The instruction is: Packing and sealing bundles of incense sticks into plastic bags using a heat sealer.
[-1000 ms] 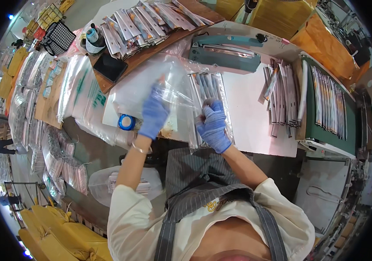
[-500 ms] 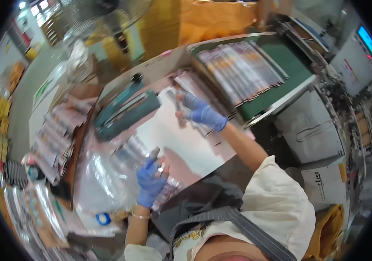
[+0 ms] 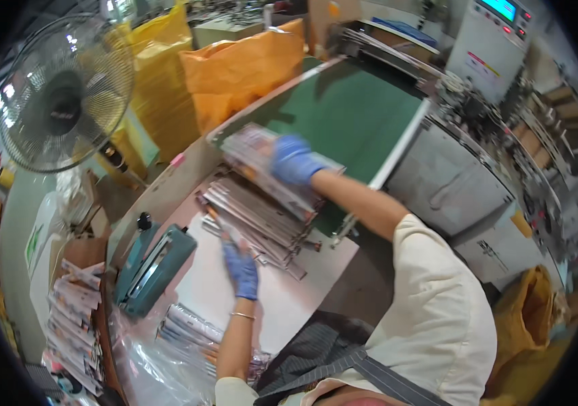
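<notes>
My right hand point(image 3: 294, 160), in a blue glove, presses on a bunch of long, flat printed packets point(image 3: 255, 152) at the near end of the green conveyor belt point(image 3: 356, 105). Its fingers are smeared and partly hidden, so I cannot tell whether they grip. My left hand point(image 3: 240, 267), also blue-gloved, reaches up with fingers stretched along the left side of a pile of similar packets point(image 3: 258, 213) on the white work surface point(image 3: 201, 284). A bracelet circles the left wrist.
A teal bench sealer point(image 3: 155, 271) stands left of the pile. Clear plastic bags point(image 3: 160, 369) lie nearer me beside more packets point(image 3: 191, 331). A fan point(image 3: 65, 98) and an orange sack point(image 3: 245, 71) stand beyond; a control cabinet point(image 3: 488, 44) rises at the far right.
My view has swung right. The packets spread over the belt are now bunched at its near end under my right hand. My left hand has moved from the near packets up to the pile.
</notes>
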A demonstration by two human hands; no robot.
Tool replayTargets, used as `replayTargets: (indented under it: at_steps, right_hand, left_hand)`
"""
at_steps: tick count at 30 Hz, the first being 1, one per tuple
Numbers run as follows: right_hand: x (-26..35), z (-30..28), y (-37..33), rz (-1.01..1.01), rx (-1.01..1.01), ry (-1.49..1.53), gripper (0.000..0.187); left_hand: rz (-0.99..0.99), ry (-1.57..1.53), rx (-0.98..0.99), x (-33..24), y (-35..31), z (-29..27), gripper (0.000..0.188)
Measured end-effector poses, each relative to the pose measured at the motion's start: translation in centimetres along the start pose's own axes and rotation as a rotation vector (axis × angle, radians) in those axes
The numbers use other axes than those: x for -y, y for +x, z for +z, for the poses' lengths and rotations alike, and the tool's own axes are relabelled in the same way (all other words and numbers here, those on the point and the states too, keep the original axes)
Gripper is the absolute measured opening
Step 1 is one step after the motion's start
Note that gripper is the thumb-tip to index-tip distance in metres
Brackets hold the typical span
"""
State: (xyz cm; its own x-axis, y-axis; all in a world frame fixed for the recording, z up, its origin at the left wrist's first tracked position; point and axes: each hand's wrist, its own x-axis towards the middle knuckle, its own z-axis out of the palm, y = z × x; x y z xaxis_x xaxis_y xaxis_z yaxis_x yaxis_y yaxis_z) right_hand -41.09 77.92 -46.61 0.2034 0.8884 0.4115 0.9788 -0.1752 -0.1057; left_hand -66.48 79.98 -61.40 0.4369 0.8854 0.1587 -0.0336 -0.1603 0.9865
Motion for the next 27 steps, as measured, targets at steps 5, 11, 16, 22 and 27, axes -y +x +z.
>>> replayTargets:
  at_steps: [5, 11, 16, 22, 27]
  right_hand:
    - [12.1, 5.5, -1.7, 0.263, -0.169, 0.122, 0.034]
    - [8.1, 11.1, -1.5, 0.691, 0.316, 0.653, 0.092]
    - [10.1, 10.9, -5.5, 0.648, 0.470, 0.964, 0.093]
    - [9.7, 11.5, -7.1, 0.627, 0.304, 0.628, 0.082]
    - [14.9, 9.9, -15.1, 0.684, 0.366, 1.632, 0.069]
  left_hand:
    - [-0.148, -0.218, -0.263, 1.7, 6.8, -1.0, 0.084]
    - [-0.132, -0.129, -0.225, 0.1, 8.0, -0.9, 0.097]
    - [-0.404, -0.375, 0.048, -4.4, 4.0, -1.3, 0.106]
    - [-0.391, -0.111, -0.193, -5.2, 1.2, -1.4, 0.123]
    - [-0.341, -0.460, 0.097, -5.5, -4.7, -3.5, 0.093]
